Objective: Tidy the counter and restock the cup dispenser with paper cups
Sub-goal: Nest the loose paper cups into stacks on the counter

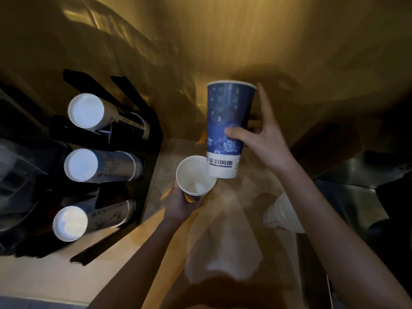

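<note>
My right hand (265, 139) grips a tall blue paper cup (227, 121) with a white printed band at its base, held upright with its base just over the rim of another cup. My left hand (180, 205) holds a short stack of white-lined cups (195, 177) from below, mouth tilted towards me. The black cup dispenser (151, 121) stands at the left. Three stacks lie in it on their sides, white bottoms facing me: top (87, 111), middle (81, 165), bottom (70, 223).
A white cloth or plastic bag (223, 241) lies on the beige counter (44, 279) below my hands. A white lidded container (283, 212) sits at the right beside a dark steel surface (356, 197). A golden wall rises behind.
</note>
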Tool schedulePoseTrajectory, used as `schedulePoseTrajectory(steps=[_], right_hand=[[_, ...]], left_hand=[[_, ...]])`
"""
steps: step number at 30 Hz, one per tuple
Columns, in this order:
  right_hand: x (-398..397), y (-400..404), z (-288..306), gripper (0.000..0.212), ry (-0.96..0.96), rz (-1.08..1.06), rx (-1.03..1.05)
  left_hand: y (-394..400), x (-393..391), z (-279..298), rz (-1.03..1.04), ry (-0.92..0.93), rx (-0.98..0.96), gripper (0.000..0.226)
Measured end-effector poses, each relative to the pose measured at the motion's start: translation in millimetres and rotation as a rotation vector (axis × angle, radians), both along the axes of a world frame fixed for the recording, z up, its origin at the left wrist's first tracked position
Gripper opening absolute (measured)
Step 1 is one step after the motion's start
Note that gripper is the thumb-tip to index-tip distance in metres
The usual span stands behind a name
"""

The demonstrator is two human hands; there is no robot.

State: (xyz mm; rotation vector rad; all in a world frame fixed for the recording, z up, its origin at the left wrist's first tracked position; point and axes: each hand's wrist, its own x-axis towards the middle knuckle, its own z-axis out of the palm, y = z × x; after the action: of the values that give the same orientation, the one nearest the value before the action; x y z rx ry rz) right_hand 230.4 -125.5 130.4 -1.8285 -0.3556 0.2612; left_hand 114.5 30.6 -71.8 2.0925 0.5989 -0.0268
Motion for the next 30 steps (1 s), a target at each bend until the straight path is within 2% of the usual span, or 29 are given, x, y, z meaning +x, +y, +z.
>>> schedulePoseTrajectory(steps=[4, 8, 12, 17, 21, 24, 26, 30], right_hand=[[-17.2, 11.6, -7.4, 0.106, -0.059, 0.095, 0.057], [-37.9, 14.4, -39.2, 0.103, -0.150, 0.138, -0.056], [-56.4, 14.2, -69.7, 0.092, -0.247, 0.233, -0.204], [-67.7, 8.4, -96.5, 0.069, -0.367, 0.198, -0.364], [-80.2, 10.6, -106.0, 0.083, -0.283, 0.228, -0.401], [-78.1, 9.5, -102.9, 0.078, -0.264, 0.254, -0.448], [-73.7, 9.6, -96.8, 0.066, -0.167, 0.236, -0.416], [-61.7, 12.3, -78.9, 0.027, 0.079, 0.042, -0.088]], left_hand=[[0.8, -0.5, -2.2, -0.018, 0.059, 0.020, 0.079], [-2.8, 1.5, 2.0, -0.014, 0.058, 0.030, 0.077], [-2.6, -3.8, 9.2, -0.014, 0.015, 0.046, 0.083], [-8.4, -3.4, 21.2, 0.014, -0.023, 0.011, 0.085], [-11.9, -6.3, 29.6, 0.023, -0.032, -0.017, 0.081], [-12.2, -5.4, 36.2, 0.045, 0.008, -0.042, 0.084], [-9.1, -4.4, 41.5, 0.059, 0.065, -0.062, 0.086], [1.4, -10.2, 57.5, -0.013, 0.163, -0.053, 0.077]])
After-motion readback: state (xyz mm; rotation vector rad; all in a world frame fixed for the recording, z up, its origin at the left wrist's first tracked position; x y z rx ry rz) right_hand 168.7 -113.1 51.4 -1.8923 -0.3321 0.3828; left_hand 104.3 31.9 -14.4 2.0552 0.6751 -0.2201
